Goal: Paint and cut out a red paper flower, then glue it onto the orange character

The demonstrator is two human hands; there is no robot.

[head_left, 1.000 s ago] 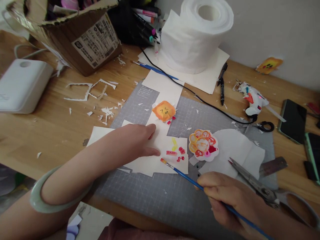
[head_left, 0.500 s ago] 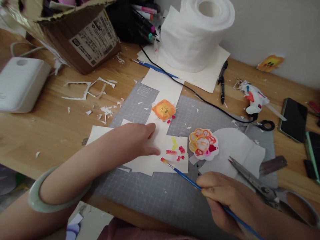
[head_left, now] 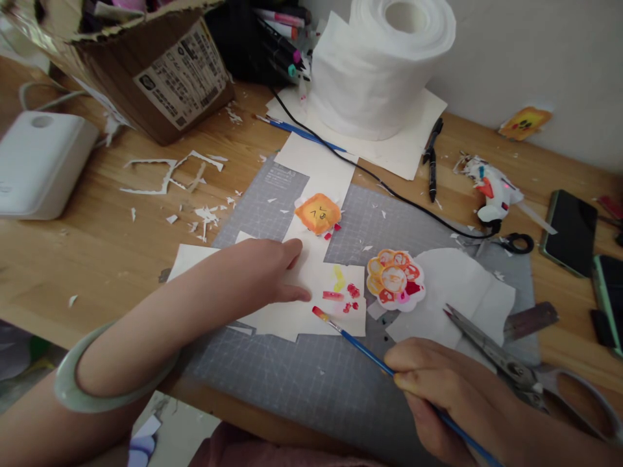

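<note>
My left hand (head_left: 272, 272) rests on white paper (head_left: 272, 318), thumb and a finger apart, the other fingers hidden from view. My right hand (head_left: 433, 389) grips a blue paintbrush (head_left: 365, 352) whose red-orange bristles are over the paper, just below red and yellow paint marks (head_left: 348, 297). An orange diamond-shaped piece (head_left: 318, 214) with a drawn face lies beyond my left hand. Right of the paint marks sits a flower-shaped palette (head_left: 396, 280) with orange, red and pink paint in its wells.
Open scissors (head_left: 511, 366) lie beside my right hand, near white tissue (head_left: 457, 285). A cable (head_left: 384, 185) crosses the grey cutting mat (head_left: 292, 383). Behind stand a tissue roll (head_left: 374, 78) and a cardboard box (head_left: 160, 84). A phone (head_left: 568, 232) lies at right.
My right hand has turned the brush slightly, and its tip now shows more red. My left hand stays in place on the paper.
</note>
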